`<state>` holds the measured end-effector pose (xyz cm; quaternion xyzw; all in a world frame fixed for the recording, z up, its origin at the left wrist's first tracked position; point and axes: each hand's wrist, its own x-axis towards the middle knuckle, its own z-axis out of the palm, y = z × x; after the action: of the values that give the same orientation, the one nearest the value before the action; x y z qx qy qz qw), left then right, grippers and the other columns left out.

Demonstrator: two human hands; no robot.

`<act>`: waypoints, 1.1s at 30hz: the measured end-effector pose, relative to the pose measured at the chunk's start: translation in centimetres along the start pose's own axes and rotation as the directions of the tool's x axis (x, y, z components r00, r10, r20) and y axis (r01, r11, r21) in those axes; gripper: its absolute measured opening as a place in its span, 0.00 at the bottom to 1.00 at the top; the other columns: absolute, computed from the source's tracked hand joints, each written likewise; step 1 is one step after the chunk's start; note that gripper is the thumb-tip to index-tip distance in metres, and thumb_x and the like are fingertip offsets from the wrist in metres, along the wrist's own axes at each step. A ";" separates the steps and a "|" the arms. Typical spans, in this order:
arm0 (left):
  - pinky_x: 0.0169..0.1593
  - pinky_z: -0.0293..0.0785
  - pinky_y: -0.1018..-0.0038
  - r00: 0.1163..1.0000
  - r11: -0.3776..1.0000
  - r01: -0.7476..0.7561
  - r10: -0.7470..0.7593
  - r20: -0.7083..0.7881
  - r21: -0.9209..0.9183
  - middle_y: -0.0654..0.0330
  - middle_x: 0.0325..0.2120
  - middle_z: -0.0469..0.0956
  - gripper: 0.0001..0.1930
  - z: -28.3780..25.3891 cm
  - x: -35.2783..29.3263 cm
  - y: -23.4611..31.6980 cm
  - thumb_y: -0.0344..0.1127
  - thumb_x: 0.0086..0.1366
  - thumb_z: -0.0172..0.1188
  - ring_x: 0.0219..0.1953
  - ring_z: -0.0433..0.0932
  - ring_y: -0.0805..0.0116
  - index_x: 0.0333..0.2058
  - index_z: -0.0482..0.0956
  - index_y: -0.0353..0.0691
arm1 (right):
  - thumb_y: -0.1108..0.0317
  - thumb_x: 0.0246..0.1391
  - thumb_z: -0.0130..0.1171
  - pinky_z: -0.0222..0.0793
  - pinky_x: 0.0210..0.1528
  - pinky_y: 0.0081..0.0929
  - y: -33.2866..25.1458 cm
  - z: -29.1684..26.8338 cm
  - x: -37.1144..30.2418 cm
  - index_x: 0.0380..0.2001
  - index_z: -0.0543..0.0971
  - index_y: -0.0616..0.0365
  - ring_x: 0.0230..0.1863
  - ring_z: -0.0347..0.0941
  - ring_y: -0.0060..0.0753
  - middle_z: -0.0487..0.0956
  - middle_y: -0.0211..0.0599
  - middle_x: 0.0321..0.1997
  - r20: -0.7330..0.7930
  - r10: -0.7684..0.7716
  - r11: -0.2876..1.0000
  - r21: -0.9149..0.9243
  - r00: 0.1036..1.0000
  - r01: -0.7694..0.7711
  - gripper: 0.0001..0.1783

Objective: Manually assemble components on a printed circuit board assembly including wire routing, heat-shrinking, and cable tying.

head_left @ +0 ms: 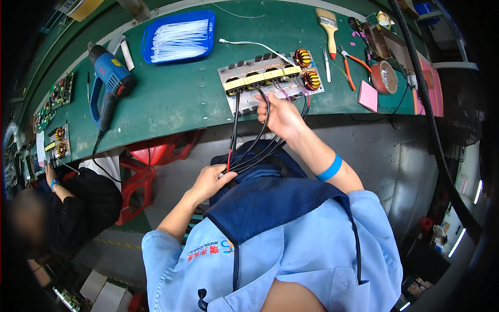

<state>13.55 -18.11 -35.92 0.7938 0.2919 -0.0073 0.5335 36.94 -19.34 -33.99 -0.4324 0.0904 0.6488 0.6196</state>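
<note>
Bright, even light covers the long green worktop (176, 99), bowed by fisheye distortion. Corners fade to black. White tube-shaped lights (457, 243) glare at lower right; a person's head (28, 221), far left, is blurred.

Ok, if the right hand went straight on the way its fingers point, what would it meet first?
Likely the black cable that the right hand seems to touch; past it, perhaps the circuit board, though depth is unclear.

Grn bench (171, 93) w/ circuit bd (254, 79), blue tray (211, 31), heat gun (112, 73), paintbrush (327, 26), orange-handled pliers (358, 61), tape roll (377, 78)
</note>
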 end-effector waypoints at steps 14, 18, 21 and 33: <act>0.22 0.62 0.72 0.996 0.998 -0.054 0.057 0.067 -0.044 0.53 0.16 0.67 0.11 -1.1 0.7 -1.8 0.39 0.47 0.56 0.17 0.65 0.56 0.23 0.71 0.37 | 0.67 0.52 0.39 0.63 0.35 0.23 5.0 -1.4 -5.0 0.27 0.66 0.61 0.28 0.67 0.25 0.68 0.32 0.24 0.111 -0.123 0.966 -0.213 0.986 0.144 0.09; 0.21 0.61 0.71 0.996 0.998 -0.008 0.013 0.093 -0.055 0.52 0.15 0.67 0.12 -0.8 0.5 -1.8 0.40 0.48 0.56 0.16 0.65 0.55 0.22 0.70 0.35 | 0.63 0.52 0.39 0.59 0.21 0.20 4.3 -0.7 -3.6 0.23 0.65 0.61 0.15 0.56 0.20 0.60 0.26 0.13 0.004 -0.071 0.992 0.108 0.997 0.070 0.12; 0.21 0.61 0.71 0.995 1.000 0.022 -0.022 0.095 0.004 0.52 0.15 0.67 0.12 -1.4 0.3 -2.1 0.39 0.48 0.56 0.17 0.65 0.55 0.22 0.69 0.35 | 0.63 0.53 0.39 0.54 0.15 0.17 2.9 -0.5 -0.8 0.23 0.63 0.60 0.13 0.52 0.18 0.57 0.24 0.13 -0.120 -0.088 0.989 0.107 0.989 0.101 0.11; 0.27 0.63 0.84 0.922 0.887 0.267 -0.122 0.367 -0.376 0.65 0.19 0.73 0.07 -3.0 0.6 -2.8 0.32 0.51 0.54 0.22 0.67 0.82 0.26 0.73 0.34 | 0.71 0.49 0.44 0.59 0.45 0.24 2.2 -2.8 -5.9 0.42 0.64 0.64 0.42 0.64 0.29 0.68 0.38 0.38 0.018 -0.591 0.687 -0.513 0.806 0.515 0.16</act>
<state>11.87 -14.55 -37.19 0.6139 0.2715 -0.1326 0.7292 35.43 -25.93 -32.60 -0.6301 -0.1675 0.3974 0.6458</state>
